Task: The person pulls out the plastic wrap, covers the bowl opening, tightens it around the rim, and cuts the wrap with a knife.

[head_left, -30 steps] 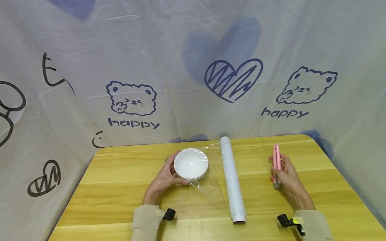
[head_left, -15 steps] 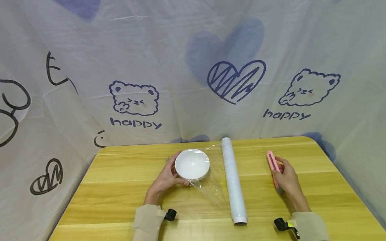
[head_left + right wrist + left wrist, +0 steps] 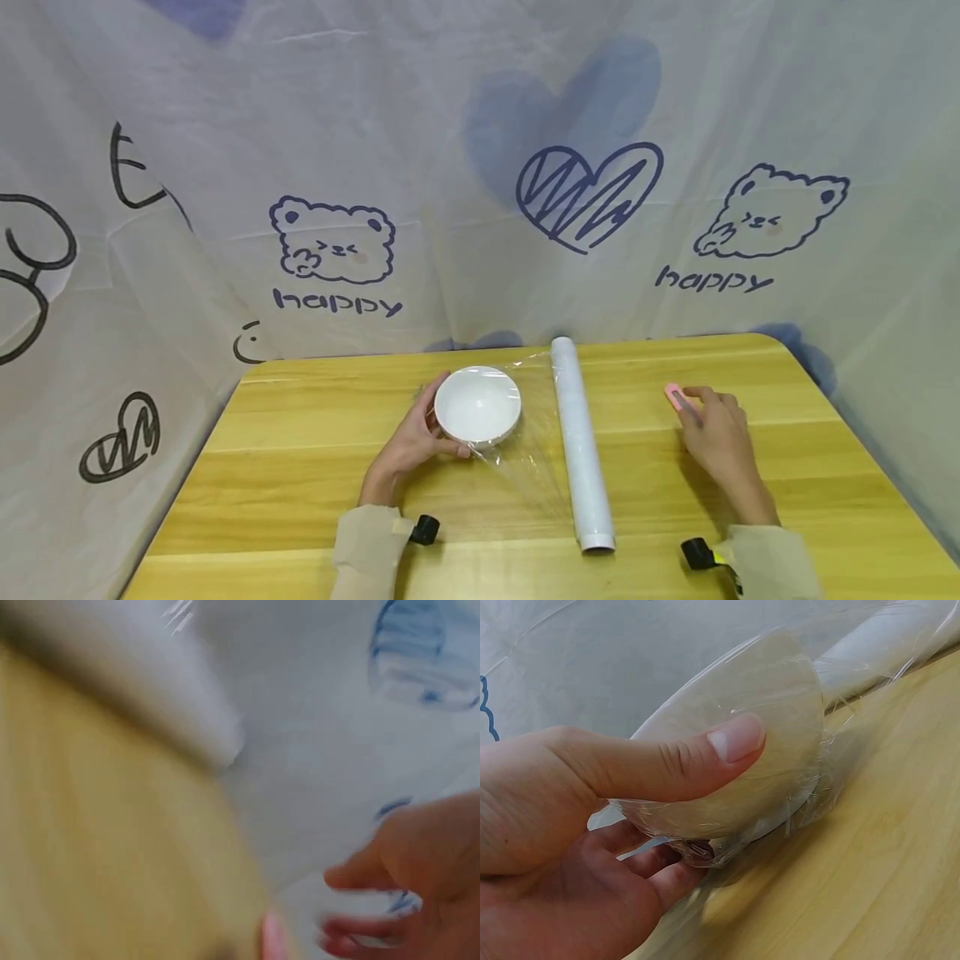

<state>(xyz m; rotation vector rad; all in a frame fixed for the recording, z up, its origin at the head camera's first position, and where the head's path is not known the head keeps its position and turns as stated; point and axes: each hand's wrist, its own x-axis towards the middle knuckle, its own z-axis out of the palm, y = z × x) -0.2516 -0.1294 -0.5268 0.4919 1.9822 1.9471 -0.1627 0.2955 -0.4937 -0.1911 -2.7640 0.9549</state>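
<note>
A white bowl stands left of the table's middle with clear plastic wrap over it. My left hand holds the bowl from the left. In the left wrist view its thumb presses the wrapped side and the fingers curl beneath. The wrap runs from the bowl to a long white roll of plastic wrap. On the right lies a pink utility knife, partly hidden behind my right hand. The right wrist view shows that hand's thumb and fingers apart with nothing between them; the knife's pink end is below, blurred.
The wooden table ends at a back edge against a pale cloth printed with hearts and bears. The roll lies lengthwise between the bowl and the knife. Small black cameras sit at both wrists.
My right hand has lowered the pink utility knife, tilted it to the left and let it go, then turned palm down above it. The left hand and bowl have stayed in place.
</note>
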